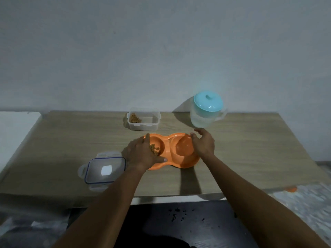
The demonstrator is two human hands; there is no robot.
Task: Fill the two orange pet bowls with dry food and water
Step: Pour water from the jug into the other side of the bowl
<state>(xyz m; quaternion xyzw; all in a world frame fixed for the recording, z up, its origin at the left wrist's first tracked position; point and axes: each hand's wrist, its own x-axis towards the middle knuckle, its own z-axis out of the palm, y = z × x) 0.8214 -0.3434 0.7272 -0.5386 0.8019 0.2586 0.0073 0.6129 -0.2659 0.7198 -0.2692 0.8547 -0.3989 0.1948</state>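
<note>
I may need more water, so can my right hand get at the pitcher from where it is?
Probably yes. The right hand rests at the right rim of the orange double bowl, and the teal-lidded pitcher stands just beyond it, with nothing between them.

A home setting was indicated rather than a workplace. A wood-grain table [250,149] was set against a plain, pale painted wall [161,51]. Only ordinary household plastics were laid out on it: a clear clip-lock container [143,127] with some dry food [134,119] in it, its lid [105,170] placed apart, a translucent jug [202,119] capped in turquoise, and an orange double pet bowl [186,163].
</note>
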